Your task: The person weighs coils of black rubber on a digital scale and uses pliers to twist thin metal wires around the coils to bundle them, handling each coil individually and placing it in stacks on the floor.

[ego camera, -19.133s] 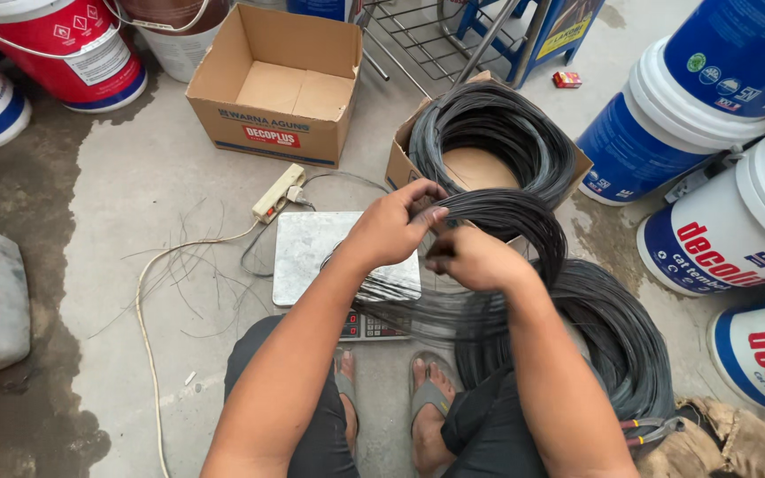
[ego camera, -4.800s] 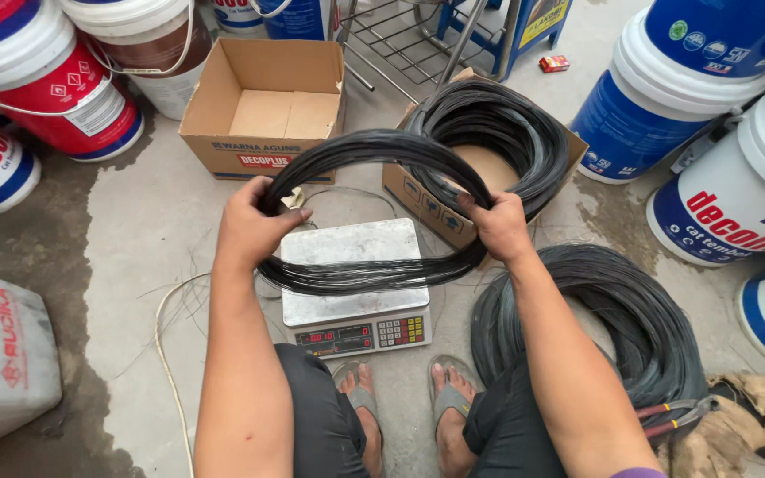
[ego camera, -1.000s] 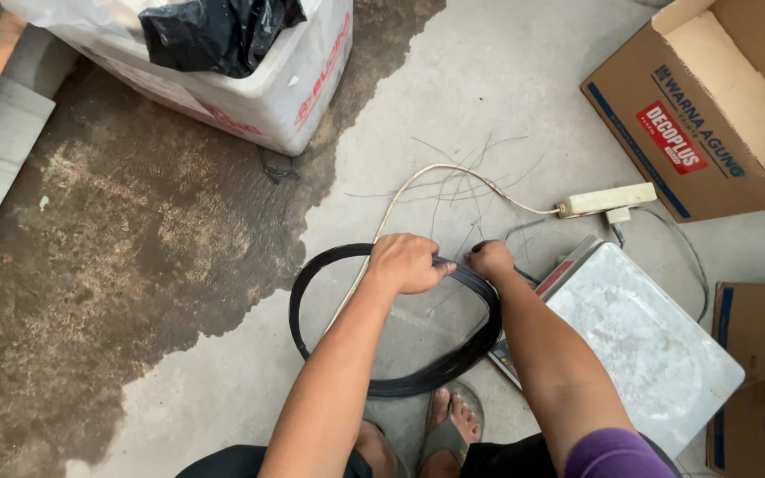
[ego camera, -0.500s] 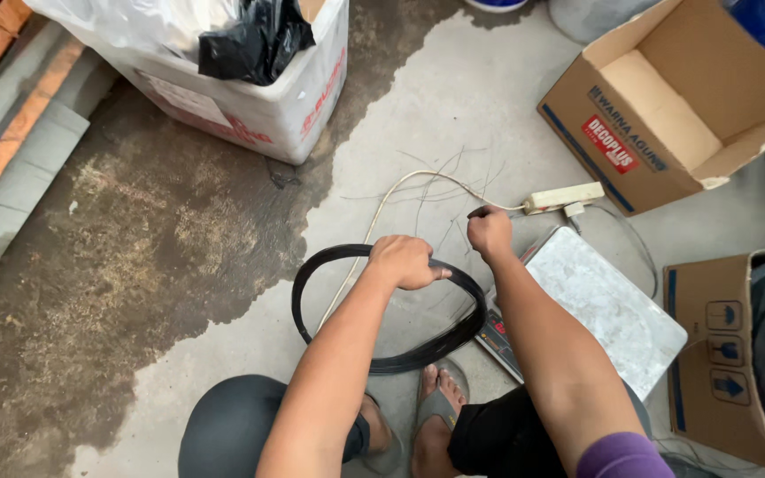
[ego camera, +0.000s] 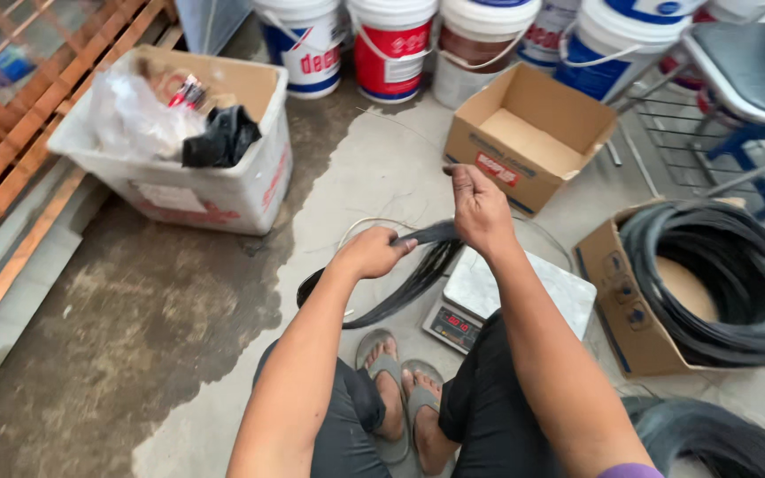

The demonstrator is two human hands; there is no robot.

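Note:
My left hand (ego camera: pixel 372 253) grips a small coil of black wire (ego camera: pixel 400 283), which hangs tilted down toward my knees. My right hand (ego camera: pixel 480 208) is raised above the coil with fingers pinched, seemingly on a thin strand of the wire; the strand itself is hard to see. A digital scale (ego camera: pixel 511 296) with a steel platform sits on the concrete floor just behind my hands, partly hidden by my right forearm. My sandalled feet (ego camera: pixel 396 394) are below the coil.
An open cardboard box (ego camera: pixel 524 133) lies beyond the scale. A box holding a large black wire coil (ego camera: pixel 710 283) stands at right, another coil (ego camera: pixel 719 443) at bottom right. Paint buckets (ego camera: pixel 391 49) line the back. A white bin (ego camera: pixel 223 190) of bags sits left, beside wooden slats (ego camera: pixel 19 124).
The view has swung up and right. My hands have lifted the small coil off the floor, and my right hand has risen above it.

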